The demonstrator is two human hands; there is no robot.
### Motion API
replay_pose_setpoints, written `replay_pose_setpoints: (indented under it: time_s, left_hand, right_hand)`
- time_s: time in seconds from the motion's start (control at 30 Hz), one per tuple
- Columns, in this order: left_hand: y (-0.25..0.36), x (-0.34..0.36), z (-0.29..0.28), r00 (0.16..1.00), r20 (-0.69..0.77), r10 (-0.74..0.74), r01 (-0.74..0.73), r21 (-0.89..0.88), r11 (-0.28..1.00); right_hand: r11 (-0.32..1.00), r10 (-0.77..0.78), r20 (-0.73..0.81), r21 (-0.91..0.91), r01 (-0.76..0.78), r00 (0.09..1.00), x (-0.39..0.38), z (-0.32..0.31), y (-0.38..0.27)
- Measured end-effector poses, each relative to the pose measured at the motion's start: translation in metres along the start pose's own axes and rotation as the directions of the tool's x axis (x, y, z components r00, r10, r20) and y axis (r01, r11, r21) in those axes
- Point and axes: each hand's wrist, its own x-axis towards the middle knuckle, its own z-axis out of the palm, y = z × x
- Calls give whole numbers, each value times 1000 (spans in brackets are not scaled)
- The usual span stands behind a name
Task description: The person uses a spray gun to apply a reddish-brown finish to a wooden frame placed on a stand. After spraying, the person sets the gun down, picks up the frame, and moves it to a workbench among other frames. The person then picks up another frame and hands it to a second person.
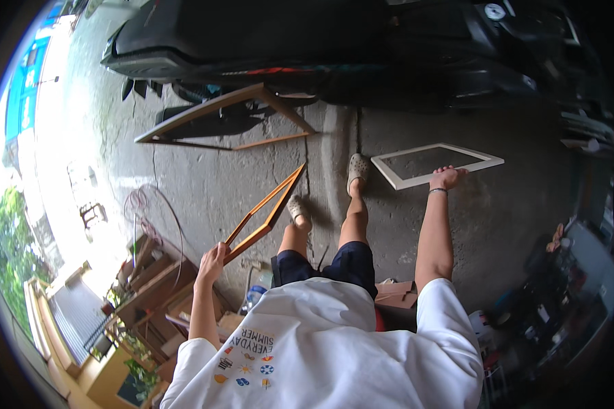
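- Grey concrete floor (239, 177), rough, stained and cracked, runs across the whole space; bright daylight beyond it at far left.
- Far left: leafy green foliage (10, 228) and a flat blue panel (28, 85) above it.
- Lower left: brown wooden boards (150, 273), stacked at odd angles, number hard to count; one loose loop of thin pinkish hose (165, 199) beside them.
- Upper left of centre: one large light-brown frame (211, 107), four-sided, tilted on the floor next to a black motorbike (252, 34). What supports it, cannot tell.
- Left hand (213, 264): fingers closed around the near end of one orange-brown frame (271, 219). Narrow, smooth, wood-like bars, open middle; held slanting up and away, far corner toward the feet.
- Centre: two feet in two beige clogs (357, 170) with holes in the uppers, set apart on the concrete.
- Right hand (447, 178): fingers curled over the near bar of one white frame (413, 182). Flat, smooth bars, open middle; right of the clogs. One thin band (439, 190) on the wrist.
- Count: three frames, two gripped, one per hand.
- Far right: dark clutter (525, 300), too dim to count.
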Motion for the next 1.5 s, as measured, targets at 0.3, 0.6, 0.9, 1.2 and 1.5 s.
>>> replay_pose_setpoints:
  time_s: [0.3, 0.6, 0.9, 1.2, 1.5]
  left_hand:
    - [17, -24, 35, 974, 36, -222, 213, -476, 854]
    - [6, -28, 91, 966, 105, -237, 184, -922, 341]
    - [25, -7, 121, 961, -63, -268, -100, -987, -127]
    - [50, 10, 130, 946, -118, -302, -280, -767, -577]
    - [75, 18, 142, 903, -76, -423, -371, -632, -680]
  right_hand:
    - [998, -5, -99, -58, -1, 995, 55, 88, 13]
    - [990, -65, -12, -127, 63, 998, 49, 144, 28]
    - [987, -111, -35, -118, 106, 993, 104, 182, 48]
    - [991, -124, 6, -58, 124, 992, 114, 211, 60]
    - [981, -123, 130, -131, 140, 984, 111, 205, 55]
